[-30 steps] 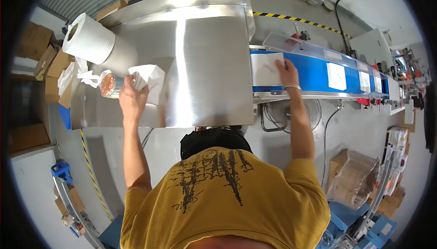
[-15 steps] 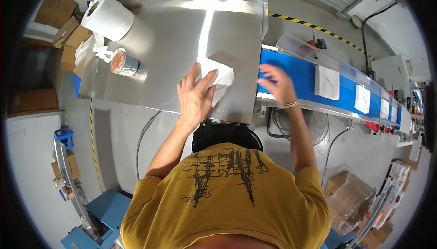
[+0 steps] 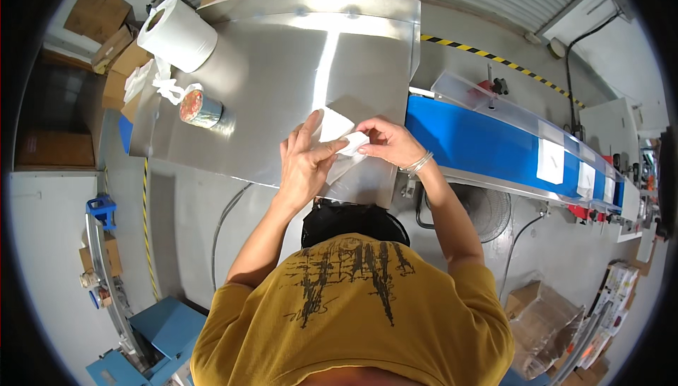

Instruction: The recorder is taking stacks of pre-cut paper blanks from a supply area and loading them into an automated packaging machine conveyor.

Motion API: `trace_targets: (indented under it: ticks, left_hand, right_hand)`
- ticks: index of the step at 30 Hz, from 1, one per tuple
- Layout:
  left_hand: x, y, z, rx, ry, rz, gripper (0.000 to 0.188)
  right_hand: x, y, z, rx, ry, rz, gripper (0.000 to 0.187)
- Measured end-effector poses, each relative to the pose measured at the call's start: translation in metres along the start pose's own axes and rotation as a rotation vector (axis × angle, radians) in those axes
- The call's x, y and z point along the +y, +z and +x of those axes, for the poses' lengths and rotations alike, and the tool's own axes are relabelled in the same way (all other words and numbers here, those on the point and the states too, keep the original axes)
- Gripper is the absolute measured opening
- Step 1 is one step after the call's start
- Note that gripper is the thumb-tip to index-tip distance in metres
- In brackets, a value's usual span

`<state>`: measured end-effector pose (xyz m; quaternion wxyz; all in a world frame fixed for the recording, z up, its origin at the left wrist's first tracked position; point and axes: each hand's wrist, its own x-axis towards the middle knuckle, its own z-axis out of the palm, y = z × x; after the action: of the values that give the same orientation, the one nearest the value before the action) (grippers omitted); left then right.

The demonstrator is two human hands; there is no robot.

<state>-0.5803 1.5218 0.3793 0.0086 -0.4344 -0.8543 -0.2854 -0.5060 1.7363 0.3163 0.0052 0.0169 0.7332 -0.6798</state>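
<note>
Thin white sheets [image 3: 335, 124], perhaps paper packets, lie on the steel table's near edge. My left hand [image 3: 305, 163] rests over them with its fingers spread, the thumb reaching across to a lifted white flap. From the other side my right hand [image 3: 390, 144] pinches that flap between thumb and fingertips. The exact kind of sheet cannot be made out, and the fingers hide part of it.
A blue conveyor belt [image 3: 466, 132] runs off to the right under a clear guard, carrying several white flat pieces [image 3: 551, 160]. A large white paper roll [image 3: 178, 34] and a shiny can-shaped container [image 3: 201, 109] stand at the left of the steel table [image 3: 261, 68].
My right hand has come left from the conveyor to the sheets and taken hold of one. The white pieces on the belt have moved farther right. My left hand stays at the sheets.
</note>
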Motion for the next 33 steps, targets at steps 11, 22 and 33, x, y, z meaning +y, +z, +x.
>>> trace_targets:
  ticks: [11, 22, 33]
  left_hand:
    - [-0.007, -0.003, 0.000, 0.104, -0.079, 0.091, 0.041]
    - [-0.008, 0.007, -0.007, 0.169, -0.042, 0.098, 0.033]
    - [-0.017, 0.007, -0.011, 0.138, -0.007, 0.144, 0.031]
  right_hand:
    - [0.071, -0.101, -0.085, 0.511, 0.207, -0.880, 0.022]
    - [0.044, -0.134, -0.110, 1.002, -0.015, -1.263, 0.048]
    - [0.000, 0.015, 0.027, 0.087, -0.115, -0.153, 0.043]
